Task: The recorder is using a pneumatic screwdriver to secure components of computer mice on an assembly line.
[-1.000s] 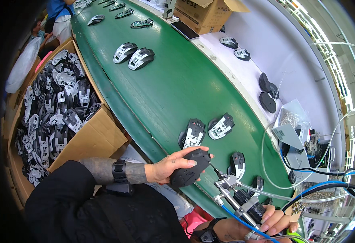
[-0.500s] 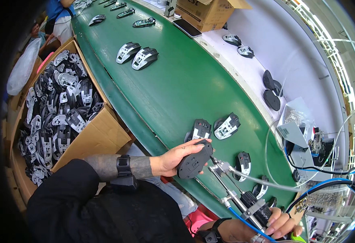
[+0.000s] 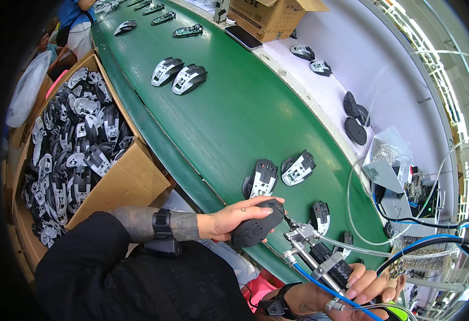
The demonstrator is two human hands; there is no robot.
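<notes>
My left hand (image 3: 228, 218) is closed around a black computer mouse (image 3: 253, 231), its flat underside turned up toward me. Gripped in my right hand (image 3: 367, 286) is an air-powered screwdriver (image 3: 328, 263) with a silver front block, a black ribbed body and a blue hose. The tool slants from the lower right, its thin tip meeting the mouse's right end; whether it sits in a hole is too small to tell. Just beyond my left hand, a grey-and-black mouse shell (image 3: 264, 176) and a white-and-black one (image 3: 298, 167) lie on the green conveyor belt (image 3: 213, 120).
At left stands a cardboard box (image 3: 133, 179) full of mouse shells. More mice (image 3: 189, 79) and circuit boards (image 3: 187, 31) lie farther up the belt. A phone (image 3: 243, 37), a carton (image 3: 264, 18) and black mouse parts (image 3: 355, 131) occupy the white ledge; a screw feeder (image 3: 387, 160) stands right.
The mouse in my left hand has come slightly nearer to me and tilted. The screwdriver's front has dropped with it, staying against the mouse's end.
</notes>
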